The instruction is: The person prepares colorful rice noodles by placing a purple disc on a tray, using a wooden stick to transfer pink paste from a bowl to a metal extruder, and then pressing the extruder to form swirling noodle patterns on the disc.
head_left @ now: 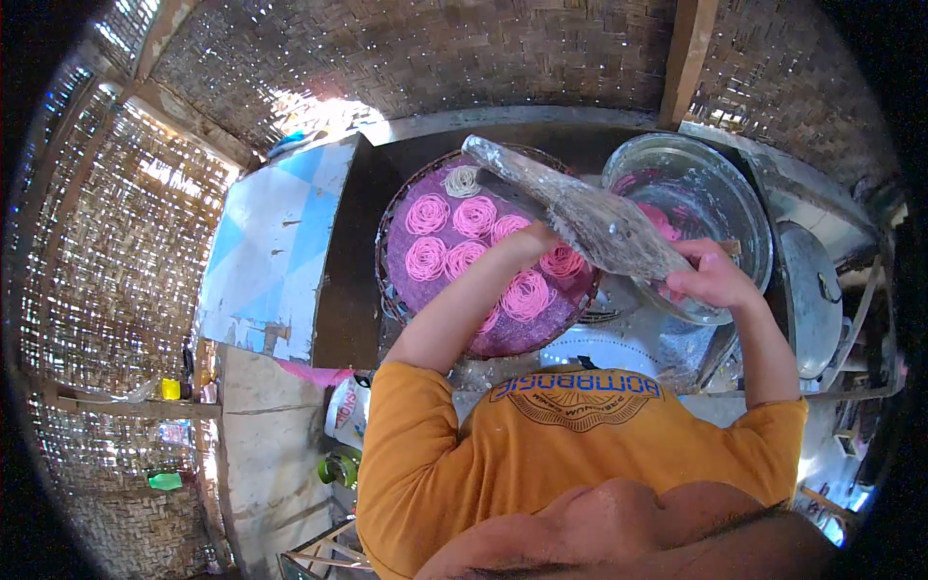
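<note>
A thick, weathered wooden press [609,227], long and grey with pale smears, slants over the right part of a round tray. My right hand [713,275] is closed round its near right end, beside the metal basin. Under the press's middle reaches my left hand [535,242]; the wood covers its fingers, so its grip cannot be seen. Below lies the round woven tray [384,280], lined with purple material [411,290]. Several pink noodle coils [425,259] sit on it in rows, some partly hidden by my left arm. One whitish coil [462,181] lies at the far edge.
A large metal basin [749,184] with pink dough [660,220] inside stands at the right. Further right leans a round metal lid [810,300]. A blue-and-white painted panel [280,242] flanks the tray on the left. Woven bamboo walls [435,58] enclose the place.
</note>
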Tool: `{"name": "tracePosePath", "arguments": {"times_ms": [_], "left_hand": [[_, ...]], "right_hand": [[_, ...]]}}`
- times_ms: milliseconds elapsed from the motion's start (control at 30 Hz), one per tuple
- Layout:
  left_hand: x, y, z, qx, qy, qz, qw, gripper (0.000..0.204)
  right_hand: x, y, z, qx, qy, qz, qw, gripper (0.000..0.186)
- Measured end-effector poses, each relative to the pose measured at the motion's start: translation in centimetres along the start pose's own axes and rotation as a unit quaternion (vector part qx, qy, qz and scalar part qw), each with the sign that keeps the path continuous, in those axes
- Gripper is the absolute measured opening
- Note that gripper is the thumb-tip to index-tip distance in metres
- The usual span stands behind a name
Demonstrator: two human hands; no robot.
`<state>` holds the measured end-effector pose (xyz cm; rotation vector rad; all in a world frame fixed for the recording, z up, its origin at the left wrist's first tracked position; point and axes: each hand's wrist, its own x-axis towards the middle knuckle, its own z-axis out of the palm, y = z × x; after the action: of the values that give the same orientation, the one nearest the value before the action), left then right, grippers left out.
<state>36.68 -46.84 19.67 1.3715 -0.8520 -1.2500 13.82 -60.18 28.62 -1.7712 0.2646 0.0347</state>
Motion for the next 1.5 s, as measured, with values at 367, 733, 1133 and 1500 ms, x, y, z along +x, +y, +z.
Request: {"name": "tracePosePath", "arguments": {"times_ms": [367,733,1133,1500], "left_hand": [[-1.2,-0.3,1.1,0.431,0.152,-0.058,0.887,0.067],[-6.5,4.2,-3.3,0.616,0.438,0.162,0.635,0.054],[-10.2,-4.9,-18.0,0.429,0.537,-0.155,0.71,0.056],[-12.2,-3.1,-18.2,0.328,0.534,-0.13,0.769,0.056]], "right_hand": [[-2.4,3.0,0.4,0.058,0.156,-0.056,0.985,0.039],[-13.6,8.4,-1.9,0.035,0.021,0.06,0.997,0.054],[-8.7,19.4,5.4,-0.275,0.057,0.041,0.959,0.065],[-5.7,18.8,7.1,-0.309,0.117,-0.109,0.938,0.046]]}}
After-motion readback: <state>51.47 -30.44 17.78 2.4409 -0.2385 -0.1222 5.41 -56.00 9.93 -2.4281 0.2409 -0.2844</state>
